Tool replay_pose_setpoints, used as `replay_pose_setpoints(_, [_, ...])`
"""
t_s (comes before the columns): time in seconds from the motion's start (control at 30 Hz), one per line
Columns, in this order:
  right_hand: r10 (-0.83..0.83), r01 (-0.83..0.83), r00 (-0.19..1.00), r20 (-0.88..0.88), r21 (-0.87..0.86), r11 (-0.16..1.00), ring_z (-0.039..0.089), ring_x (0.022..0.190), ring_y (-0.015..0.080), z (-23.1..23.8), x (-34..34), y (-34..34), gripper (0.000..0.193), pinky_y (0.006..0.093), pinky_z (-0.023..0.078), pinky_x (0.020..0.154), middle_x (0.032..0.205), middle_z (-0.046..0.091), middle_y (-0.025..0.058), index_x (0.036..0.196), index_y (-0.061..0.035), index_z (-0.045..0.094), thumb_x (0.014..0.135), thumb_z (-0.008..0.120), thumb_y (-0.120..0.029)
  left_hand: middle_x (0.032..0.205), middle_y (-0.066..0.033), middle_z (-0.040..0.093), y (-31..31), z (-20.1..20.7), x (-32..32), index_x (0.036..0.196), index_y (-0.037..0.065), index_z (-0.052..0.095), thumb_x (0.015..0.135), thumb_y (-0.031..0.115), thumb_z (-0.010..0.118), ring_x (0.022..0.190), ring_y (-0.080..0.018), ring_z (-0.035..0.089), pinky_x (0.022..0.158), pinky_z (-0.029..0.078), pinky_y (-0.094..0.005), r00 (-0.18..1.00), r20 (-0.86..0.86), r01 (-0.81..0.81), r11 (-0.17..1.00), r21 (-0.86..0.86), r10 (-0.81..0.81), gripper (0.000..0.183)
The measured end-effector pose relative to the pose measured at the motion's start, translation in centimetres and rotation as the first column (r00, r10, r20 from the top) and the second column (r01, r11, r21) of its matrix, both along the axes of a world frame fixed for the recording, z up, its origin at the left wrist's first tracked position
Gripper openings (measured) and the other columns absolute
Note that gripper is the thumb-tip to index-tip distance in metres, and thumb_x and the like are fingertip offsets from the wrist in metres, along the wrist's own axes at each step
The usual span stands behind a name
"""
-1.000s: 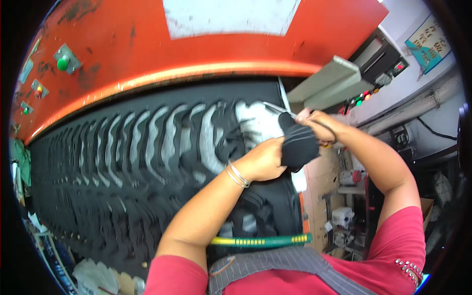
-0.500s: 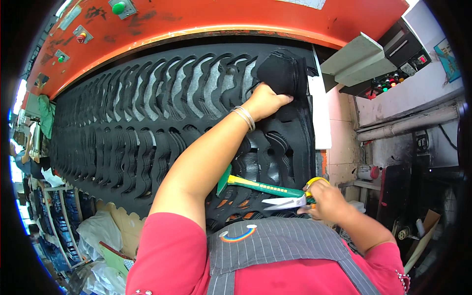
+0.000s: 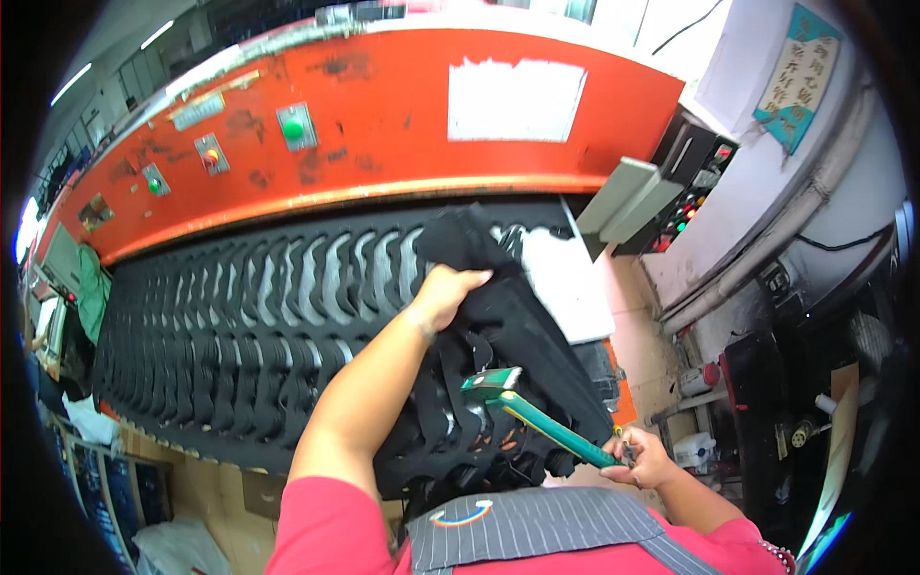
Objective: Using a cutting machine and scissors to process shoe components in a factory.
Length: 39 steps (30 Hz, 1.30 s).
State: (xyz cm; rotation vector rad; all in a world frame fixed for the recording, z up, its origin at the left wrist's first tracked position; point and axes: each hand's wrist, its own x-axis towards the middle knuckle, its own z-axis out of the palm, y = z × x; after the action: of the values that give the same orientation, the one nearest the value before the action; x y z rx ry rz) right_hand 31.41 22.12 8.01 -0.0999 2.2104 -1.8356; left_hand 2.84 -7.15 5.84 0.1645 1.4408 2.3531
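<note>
My left hand (image 3: 444, 292) grips a fold of the black cut-out sheet (image 3: 287, 316) and holds its right end lifted off the white cutting board (image 3: 565, 278). The sheet is punched with many curved, sole-shaped holes and lies across the bed of the orange press machine (image 3: 383, 125). My right hand (image 3: 640, 458) is low at the right, closed on the handle of a green-handled tool (image 3: 532, 417) whose head points up and left toward the lifted sheet. Scissors are not clearly visible in that hand.
The press front carries green and red buttons (image 3: 293, 126). A grey control box (image 3: 690, 182) with coloured lamps sits at the right end. Pipes run along the right wall. Green cloth (image 3: 91, 287) and bags lie at the far left.
My left hand has pulled the sheet's right end up and toward me, uncovering white board. My right hand has shifted right with the green tool. The view has tilted upward.
</note>
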Motion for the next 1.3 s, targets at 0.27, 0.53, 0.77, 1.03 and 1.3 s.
replay_pose_setpoints(0.27, [-0.175, 0.241, 0.776, -0.607, 0.028, 0.970, 0.049, 0.066, 0.0083, 12.6, -9.5, -3.2, 0.032, 0.0254, 0.042, 0.060, 0.075, 0.051, 0.0013, 0.077, -0.0085, 0.048, 0.067, 0.077, -0.009, 0.115, -0.0124, 0.059, -16.6, 4.3, 12.8, 0.117, -0.002, 0.054, 0.083, -0.002, 0.055, 0.105, -0.0275, 0.057, 0.097, 0.042, -0.0413, 0.919, -0.085, -0.329, 0.870, 0.368, 0.384, 0.034])
replay_pose_setpoints(0.53, [-0.048, 0.769, 0.484, -0.874, 0.398, 0.500, 0.060, 0.082, 0.0341, 25.1, -28.9, -6.6, 0.029, 0.0425, 0.046, 0.071, 0.083, 0.062, 0.0172, 0.091, -0.0038, 0.056, 0.071, 0.066, -0.023, 0.108, -0.0071, 0.062, -18.5, -3.5, 19.6, 0.103, 0.001, 0.060, 0.081, -0.001, 0.055, 0.101, -0.0200, 0.057, 0.091, 0.042, -0.0331, 0.766, 0.150, -0.629, 0.681, 0.375, 0.625, 0.022])
replay_pose_setpoints(0.77, [0.052, 0.824, 0.527, -0.849, 0.525, 0.213, 0.061, 0.088, 0.0320, 28.8, -43.1, -8.0, 0.030, 0.0401, 0.048, 0.077, 0.092, 0.064, 0.0151, 0.094, -0.0066, 0.064, 0.076, 0.065, -0.031, 0.074, -0.0043, 0.059, -13.5, -5.6, 25.2, 0.078, 0.004, 0.057, 0.070, -0.005, 0.069, 0.068, -0.0139, 0.058, 0.069, 0.050, -0.0284, 0.827, -0.252, -0.534, 0.842, -0.073, 0.503, 0.017])
replay_pose_setpoints(1.03, [0.253, 0.514, -0.135, -0.958, 0.151, 0.844, 0.057, 0.076, 0.0294, 25.7, -43.8, -8.2, 0.020, 0.0399, 0.047, 0.063, 0.076, 0.057, 0.0098, 0.073, -0.0050, 0.054, 0.070, 0.070, -0.017, 0.073, -0.0091, 0.062, -12.3, -3.0, 25.4, 0.069, 0.001, 0.057, 0.075, 0.003, 0.070, 0.072, -0.0182, 0.062, 0.071, 0.052, -0.0316, 0.811, -0.295, -0.536, 0.844, -0.027, 0.506, 0.014])
replay_pose_setpoints(1.3, [0.412, -0.378, 0.880, 0.236, 0.872, 0.309, 0.058, 0.067, 0.0223, 3.1, -34.5, -5.0, 0.077, 0.0358, 0.048, 0.060, 0.073, 0.057, 0.0153, 0.084, 0.0004, 0.060, 0.078, 0.042, -0.075, 0.082, -0.0185, 0.066, -9.7, -1.4, 24.6, 0.060, 0.000, 0.060, 0.078, 0.026, 0.067, 0.081, -0.0262, 0.066, 0.076, 0.053, -0.0349, 0.692, -0.069, -0.686, 0.684, 0.248, 0.719, 0.033])
